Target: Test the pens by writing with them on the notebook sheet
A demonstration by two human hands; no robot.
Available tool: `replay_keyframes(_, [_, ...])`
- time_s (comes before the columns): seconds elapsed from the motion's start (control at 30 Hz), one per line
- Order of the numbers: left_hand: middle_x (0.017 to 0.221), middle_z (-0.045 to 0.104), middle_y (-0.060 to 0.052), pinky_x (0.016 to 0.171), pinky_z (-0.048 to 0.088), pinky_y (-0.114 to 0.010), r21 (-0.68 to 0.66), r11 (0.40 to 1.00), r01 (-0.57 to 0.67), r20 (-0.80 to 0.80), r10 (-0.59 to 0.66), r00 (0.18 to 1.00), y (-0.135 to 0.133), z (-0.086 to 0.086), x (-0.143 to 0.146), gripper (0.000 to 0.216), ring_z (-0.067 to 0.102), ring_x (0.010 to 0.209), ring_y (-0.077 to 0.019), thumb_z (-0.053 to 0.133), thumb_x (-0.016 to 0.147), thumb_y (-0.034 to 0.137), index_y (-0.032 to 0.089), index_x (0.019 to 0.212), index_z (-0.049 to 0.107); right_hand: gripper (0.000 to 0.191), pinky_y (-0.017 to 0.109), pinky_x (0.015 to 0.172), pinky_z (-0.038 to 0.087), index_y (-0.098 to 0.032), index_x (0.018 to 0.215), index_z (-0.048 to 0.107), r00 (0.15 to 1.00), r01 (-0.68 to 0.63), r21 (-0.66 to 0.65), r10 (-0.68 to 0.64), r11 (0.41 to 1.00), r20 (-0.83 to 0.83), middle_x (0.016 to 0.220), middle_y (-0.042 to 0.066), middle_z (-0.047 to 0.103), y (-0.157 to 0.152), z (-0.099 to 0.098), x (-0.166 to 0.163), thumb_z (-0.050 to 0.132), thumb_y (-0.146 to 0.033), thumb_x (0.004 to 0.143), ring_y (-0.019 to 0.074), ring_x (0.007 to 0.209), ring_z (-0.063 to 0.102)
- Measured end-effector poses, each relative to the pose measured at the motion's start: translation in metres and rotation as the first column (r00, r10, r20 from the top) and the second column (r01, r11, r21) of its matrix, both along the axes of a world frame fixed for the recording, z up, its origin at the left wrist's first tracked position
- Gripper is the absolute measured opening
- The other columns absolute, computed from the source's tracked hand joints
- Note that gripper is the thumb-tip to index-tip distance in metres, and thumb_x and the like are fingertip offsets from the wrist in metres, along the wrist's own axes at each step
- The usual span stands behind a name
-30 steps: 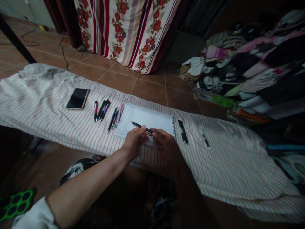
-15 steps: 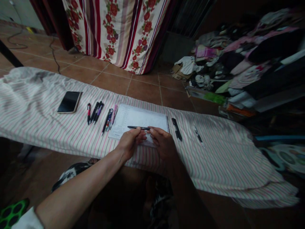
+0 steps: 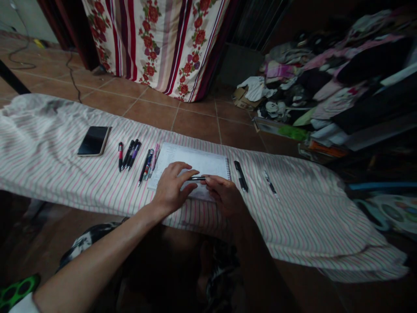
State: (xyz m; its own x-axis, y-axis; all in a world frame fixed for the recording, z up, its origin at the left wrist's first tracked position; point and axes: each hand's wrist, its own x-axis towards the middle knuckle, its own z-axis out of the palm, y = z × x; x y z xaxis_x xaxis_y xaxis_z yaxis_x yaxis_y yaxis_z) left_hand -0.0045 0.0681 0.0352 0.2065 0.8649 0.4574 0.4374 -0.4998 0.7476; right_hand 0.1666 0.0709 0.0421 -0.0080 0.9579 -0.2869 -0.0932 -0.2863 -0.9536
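Note:
A dark pen (image 3: pixel 197 178) is pinched between the thumb and fingers of my right hand (image 3: pixel 223 191), level above a spiral notebook (image 3: pixel 208 158). My left hand (image 3: pixel 173 187) is open, its fingers and thumb spread around the pen's left part, which the fingers partly hide; contact there is hard to make out. Left of the notebook lie pink pens (image 3: pixel 155 156) and a dark pen (image 3: pixel 143 167). Farther left are a red and black pen (image 3: pixel 120 156) and a purple and black pen (image 3: pixel 134 154). To the right rest a black pen (image 3: pixel 241 176) and a white and black pen (image 3: pixel 271 186).
A phone (image 3: pixel 94 141) lies on the striped cloth (image 3: pixel 309 217) covering the long surface. Beyond it are the tiled floor (image 3: pixel 156 112) and a floral curtain (image 3: pixel 156 52). Piled clothes (image 3: pixel 325 82) fill the back right.
My left hand has let go of the pen and spread its fingers, shifting slightly left and up. The pen stays in my right hand, which has hardly moved.

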Motion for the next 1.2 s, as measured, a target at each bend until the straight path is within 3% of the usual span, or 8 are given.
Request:
replay_keyframes(0.17, [0.092,0.065,-0.007,0.079,0.042,-0.032,-0.093,0.987,0.13,-0.083,-0.138,0.987,0.002,-0.01,-0.007,0.03,0.057,0.087,-0.0198,0.048,0.084,0.023,0.023,0.111,0.06,0.025,0.022,0.043,0.015,-0.013,0.071,0.067,0.989,-0.145,0.035,0.146,0.989,-0.004,0.051,-0.004,0.043,0.0,-0.006,0.002,0.067,-0.037,0.065,0.0048,0.045,0.028])
replay_keyframes(0.33, [0.106,0.061,-0.006,0.08,0.045,-0.028,-0.128,0.964,0.235,-0.086,-0.246,0.965,-0.001,-0.013,-0.009,0.037,0.058,0.088,-0.0147,0.04,0.087,0.018,0.022,0.124,0.046,0.024,0.023,0.043,0.013,-0.013,0.077,0.065,0.983,-0.176,0.03,0.177,0.984,-0.044,0.053,-0.005,0.043,0.0,-0.008,0.003,0.067,-0.035,0.067,0.0041,0.045,0.027])
replay_keyframes(0.5, [0.108,0.06,-0.005,0.081,0.046,-0.03,-0.164,0.955,0.248,-0.048,-0.259,0.965,-0.002,-0.016,-0.007,0.04,0.059,0.084,-0.0138,0.04,0.087,0.017,0.024,0.126,0.044,0.031,0.021,0.041,0.012,-0.017,0.086,0.055,0.977,-0.154,0.003,0.153,0.988,-0.147,0.056,-0.006,0.047,-0.001,-0.004,-0.001,0.07,-0.032,0.064,0.004,0.045,0.03])
replay_keyframes(0.7, [0.11,0.059,-0.005,0.074,0.048,-0.027,-0.259,0.916,0.306,0.076,-0.297,0.952,-0.006,-0.02,-0.002,0.039,0.06,0.071,-0.0098,0.037,0.087,0.016,0.024,0.124,0.045,0.035,0.02,0.04,0.013,-0.017,0.085,0.051,0.981,-0.152,-0.021,0.148,0.988,-0.13,0.055,-0.006,0.05,0.001,-0.004,-0.002,0.071,-0.032,0.061,0.003,0.042,0.029])
replay_keyframes(0.93, [0.075,0.061,0.0,0.071,0.048,-0.027,-0.412,0.836,0.362,0.206,-0.301,0.931,-0.007,-0.011,0.001,0.039,0.061,0.064,-0.0111,0.039,0.085,0.015,0.02,0.123,0.044,0.03,0.019,0.04,0.014,-0.016,0.084,0.052,0.975,-0.165,0.018,0.165,0.986,-0.15,0.056,-0.006,0.049,0.004,-0.014,0.0,0.069,-0.031,0.064,0.0027,0.043,0.03])
replay_keyframes(1.2, [0.072,0.058,0.001,0.071,0.048,-0.027,-0.439,0.791,0.425,0.31,-0.31,0.899,-0.009,-0.007,0.0,0.042,0.062,0.064,-0.0112,0.037,0.087,0.015,0.02,0.128,0.04,0.027,0.021,0.041,0.014,-0.018,0.081,0.052,0.971,-0.169,0.047,0.175,0.984,-0.166,0.054,-0.007,0.048,0.006,-0.014,-0.001,0.069,-0.03,0.065,0.0037,0.043,0.031])
